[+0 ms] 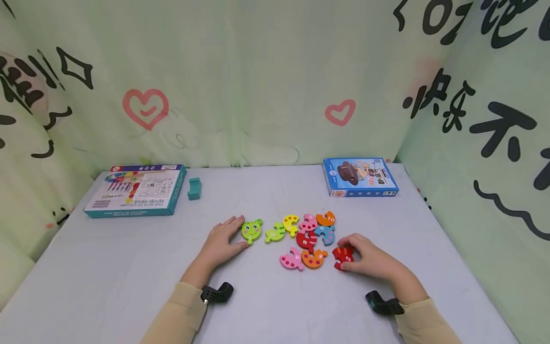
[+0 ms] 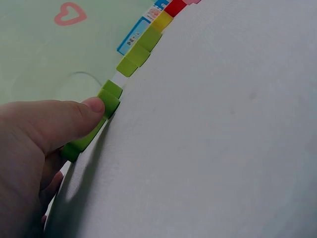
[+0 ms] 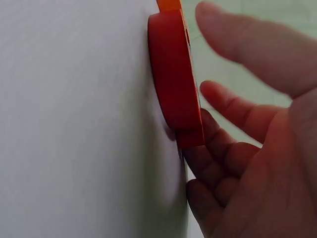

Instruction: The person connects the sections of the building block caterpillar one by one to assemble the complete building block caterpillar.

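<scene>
My left hand (image 1: 223, 240) pinches a green puzzle piece (image 1: 251, 231) with a smiling face, thumb on its near edge and fingers behind. In the left wrist view, the thumb presses the green edge. My right hand (image 1: 365, 255) is bent around a red puzzle piece (image 1: 343, 256) marked with a number. In the right wrist view, thumb and index fingertip stand just off the thick red piece. Between the hands lie a striped green piece (image 1: 275, 233), a yellow piece (image 1: 290, 224), a dotted orange piece (image 1: 314, 259) and a pink piece (image 1: 292, 260).
Farther back in the cluster are another red piece (image 1: 306, 241), a blue piece (image 1: 326, 234) and another orange piece (image 1: 325, 219). A flat box (image 1: 135, 191) lies back left beside a teal block (image 1: 195, 188). A blue box (image 1: 360, 177) lies back right, near the curtain.
</scene>
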`<state>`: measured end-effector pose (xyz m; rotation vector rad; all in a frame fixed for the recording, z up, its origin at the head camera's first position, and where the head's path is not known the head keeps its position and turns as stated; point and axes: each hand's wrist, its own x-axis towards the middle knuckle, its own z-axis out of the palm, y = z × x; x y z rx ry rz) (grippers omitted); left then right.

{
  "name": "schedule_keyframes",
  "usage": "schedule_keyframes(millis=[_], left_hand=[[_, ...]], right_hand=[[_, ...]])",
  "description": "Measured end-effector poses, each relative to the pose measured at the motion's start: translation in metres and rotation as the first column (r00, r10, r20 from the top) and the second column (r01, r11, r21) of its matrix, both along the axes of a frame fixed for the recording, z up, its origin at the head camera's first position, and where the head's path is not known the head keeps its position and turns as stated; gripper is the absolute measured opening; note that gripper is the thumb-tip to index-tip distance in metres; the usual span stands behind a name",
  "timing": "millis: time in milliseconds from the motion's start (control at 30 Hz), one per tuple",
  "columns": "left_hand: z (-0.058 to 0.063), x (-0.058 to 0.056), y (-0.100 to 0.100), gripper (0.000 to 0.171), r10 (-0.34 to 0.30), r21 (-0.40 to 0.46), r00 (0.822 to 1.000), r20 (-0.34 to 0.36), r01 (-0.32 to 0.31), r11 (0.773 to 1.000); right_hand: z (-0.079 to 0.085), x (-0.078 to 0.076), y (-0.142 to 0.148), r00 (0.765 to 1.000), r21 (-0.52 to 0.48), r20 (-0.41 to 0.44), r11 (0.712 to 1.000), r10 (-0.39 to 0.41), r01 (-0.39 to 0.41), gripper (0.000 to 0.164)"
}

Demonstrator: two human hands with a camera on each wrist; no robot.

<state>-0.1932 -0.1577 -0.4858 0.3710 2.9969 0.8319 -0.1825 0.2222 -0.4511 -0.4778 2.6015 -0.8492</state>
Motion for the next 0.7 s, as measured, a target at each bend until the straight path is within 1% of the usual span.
schedule_keyframes(millis=[100, 200, 267, 333, 433, 533, 600, 700], left_hand=[[-0.0001, 0.0006, 0.0002, 0.069, 0.003, 0.004, 1.000, 0.003, -0.003, 1.000], [-0.0007, -0.0001, -0.0005, 0.067, 0.010, 0.001, 1.000, -0.008, -0.010, 1.000], [-0.0011, -0.0007, -0.0004, 0.064, 0.015, -0.002, 1.000, -0.017, -0.015, 1.000], [-0.0012, -0.0012, 0.0000, 0.062, 0.021, 0.000, 0.999, -0.024, -0.021, 1.000], [-0.0006, -0.0013, 0.0014, 0.058, 0.032, 0.003, 0.999, -0.026, -0.032, 0.999], [-0.0003, -0.0010, 0.0022, 0.055, 0.043, 0.007, 0.999, -0.026, -0.043, 0.999], [-0.0002, -0.0007, 0.0022, 0.052, 0.050, 0.009, 0.998, -0.022, -0.050, 0.999], [-0.0006, -0.0003, 0.0024, 0.051, 0.051, 0.014, 0.998, -0.026, -0.050, 0.999]], right_hand=[[0.0030, 0.0023, -0.0014, 0.999, 0.029, 0.024, 0.999, 0.027, -0.027, 0.060], [0.0048, 0.0027, -0.0031, 0.999, 0.044, 0.027, 0.998, 0.043, -0.044, 0.058], [0.0051, 0.0022, -0.0043, 0.999, 0.052, 0.019, 0.998, 0.031, -0.032, 0.058], [0.0054, 0.0018, -0.0048, 1.000, 0.052, 0.018, 0.998, 0.024, -0.025, 0.062], [0.0068, 0.0023, -0.0043, 0.999, 0.061, 0.040, 0.998, 0.028, -0.030, 0.068], [0.0081, 0.0031, -0.0033, 0.997, 0.064, 0.059, 0.997, 0.045, -0.049, 0.065], [0.0078, 0.0031, -0.0033, 0.997, 0.064, 0.058, 0.997, 0.042, -0.046, 0.063], [0.0067, 0.0032, -0.0034, 0.998, 0.056, 0.059, 0.998, 0.031, -0.035, 0.068]])
